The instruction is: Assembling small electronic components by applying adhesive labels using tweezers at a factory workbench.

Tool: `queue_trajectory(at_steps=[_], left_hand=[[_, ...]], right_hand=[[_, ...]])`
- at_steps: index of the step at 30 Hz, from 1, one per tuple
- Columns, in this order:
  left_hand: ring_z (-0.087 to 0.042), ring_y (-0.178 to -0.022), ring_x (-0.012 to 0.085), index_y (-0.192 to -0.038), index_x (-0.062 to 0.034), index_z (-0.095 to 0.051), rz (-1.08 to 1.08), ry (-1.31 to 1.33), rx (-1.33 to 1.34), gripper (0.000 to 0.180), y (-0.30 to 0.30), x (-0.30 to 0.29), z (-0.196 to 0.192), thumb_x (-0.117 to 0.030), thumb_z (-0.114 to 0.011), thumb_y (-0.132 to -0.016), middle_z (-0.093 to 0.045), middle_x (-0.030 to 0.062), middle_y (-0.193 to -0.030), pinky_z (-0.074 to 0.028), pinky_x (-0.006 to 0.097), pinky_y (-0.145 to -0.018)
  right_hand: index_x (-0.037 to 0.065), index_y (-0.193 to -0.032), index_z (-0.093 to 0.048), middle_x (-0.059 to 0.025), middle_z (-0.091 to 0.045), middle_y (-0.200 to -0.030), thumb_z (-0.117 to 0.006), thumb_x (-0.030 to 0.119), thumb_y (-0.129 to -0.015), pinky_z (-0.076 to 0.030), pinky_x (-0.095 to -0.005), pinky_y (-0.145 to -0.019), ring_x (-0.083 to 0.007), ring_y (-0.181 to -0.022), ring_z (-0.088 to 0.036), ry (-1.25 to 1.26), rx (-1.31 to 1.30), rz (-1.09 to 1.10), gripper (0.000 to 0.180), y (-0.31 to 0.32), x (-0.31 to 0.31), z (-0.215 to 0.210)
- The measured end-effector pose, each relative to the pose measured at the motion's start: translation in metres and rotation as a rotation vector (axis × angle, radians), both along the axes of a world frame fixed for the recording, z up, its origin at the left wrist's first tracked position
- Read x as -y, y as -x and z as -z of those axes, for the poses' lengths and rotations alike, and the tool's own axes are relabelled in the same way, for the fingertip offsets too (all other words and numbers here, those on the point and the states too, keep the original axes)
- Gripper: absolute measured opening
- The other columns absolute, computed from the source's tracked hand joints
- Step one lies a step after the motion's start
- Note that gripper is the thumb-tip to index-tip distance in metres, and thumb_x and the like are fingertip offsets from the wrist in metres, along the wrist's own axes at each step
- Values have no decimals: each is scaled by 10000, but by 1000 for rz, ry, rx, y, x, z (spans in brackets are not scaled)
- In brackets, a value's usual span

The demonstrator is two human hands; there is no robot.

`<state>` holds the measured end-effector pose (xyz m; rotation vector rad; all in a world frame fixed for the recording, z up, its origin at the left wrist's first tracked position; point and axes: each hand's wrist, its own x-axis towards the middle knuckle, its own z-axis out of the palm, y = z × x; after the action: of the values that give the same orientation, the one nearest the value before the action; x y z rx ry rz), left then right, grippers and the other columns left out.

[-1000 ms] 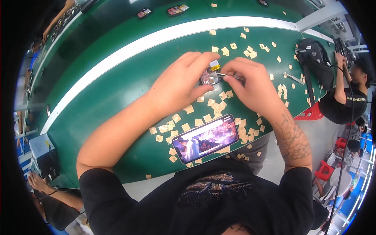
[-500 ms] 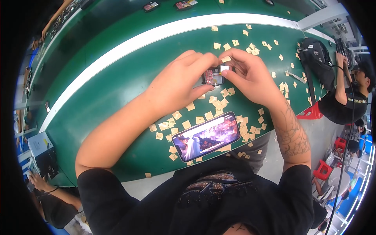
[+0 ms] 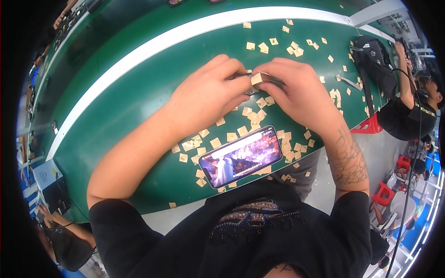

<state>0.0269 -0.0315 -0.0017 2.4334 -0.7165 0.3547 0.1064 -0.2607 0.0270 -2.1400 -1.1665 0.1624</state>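
Observation:
Over the green table, my left hand (image 3: 211, 92) is closed around a small black electronic device (image 3: 251, 91), mostly hidden by the fingers. My right hand (image 3: 292, 85) meets it from the other side, thumb and index finger pinched. A small cream square sticker (image 3: 257, 79) shows at those right fingertips, over the device. Something dark and thin lies between the right thumb and fingers; its kind I cannot make out. Below my hands, a phone (image 3: 241, 157) with a lit screen lies tilted among scattered cream squares (image 3: 254, 116).
More cream squares (image 3: 294, 48) lie beyond my hands. A pair of tweezers (image 3: 350, 82) and a black bag (image 3: 376, 65) are on the right. A white strip (image 3: 185, 34) crosses the table. A box (image 3: 50, 183) stands far left. A co-worker (image 3: 403, 111) sits at right, near red stools (image 3: 384, 193).
My hands have drawn together over the device, covering the circuit board that showed before. The cream square at my right fingers has moved down and left. The whole view has shifted slightly.

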Motion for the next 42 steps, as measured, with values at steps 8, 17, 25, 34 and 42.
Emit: queue_trajectory(at_steps=[8, 17, 25, 34, 42], left_hand=[[-639, -1013, 330, -1164, -47, -691, -10, 59, -12, 415, 1, 1, -1, -80, -885, -798, -673, 102, -1103, -566, 434, -863], [-643, -1005, 358, -1211, -59, -644, -45, 73, -51, 473, 2, 1, -3, -77, -885, -804, -660, 126, -1060, -554, 436, -872], [-686, -940, 316, -1286, -75, -612, -51, 88, -39, 540, 1, 2, -2, -66, -891, -824, -667, 133, -1088, -599, 391, -831], [-674, -992, 336, -1262, -66, -607, -83, 102, -101, 530, 5, 3, -4, -75, -900, -821, -662, 140, -1092, -590, 407, -852], [-681, -952, 323, -1258, -66, -603, -71, 97, -61, 539, 4, 4, -4, -75, -906, -813, -665, 121, -1065, -595, 399, -818]], right_hand=[[44, -1140, -764, -120, -723, -916, -771, 26, -929, -552, -385, -692, -290, -769, -699, -130, -197, 119, 212, 10, 0, 16], [17, -1104, -784, -110, -729, -885, -823, 48, -896, -527, -343, -655, -207, -711, -670, -44, -235, 215, 213, 11, -4, 11], [-1, -1040, -793, -126, -771, -855, -829, 64, -870, -563, -346, -703, -219, -730, -703, 26, -148, 247, 185, 11, -10, 3], [-19, -990, -770, -155, -768, -884, -794, 30, -887, -571, -360, -725, -280, -755, -729, 19, -113, 214, 116, 15, -12, -1], [-16, -996, -788, -143, -788, -854, -795, 37, -881, -579, -365, -702, -260, -736, -750, 40, -207, 240, 126, 14, -14, -2]])
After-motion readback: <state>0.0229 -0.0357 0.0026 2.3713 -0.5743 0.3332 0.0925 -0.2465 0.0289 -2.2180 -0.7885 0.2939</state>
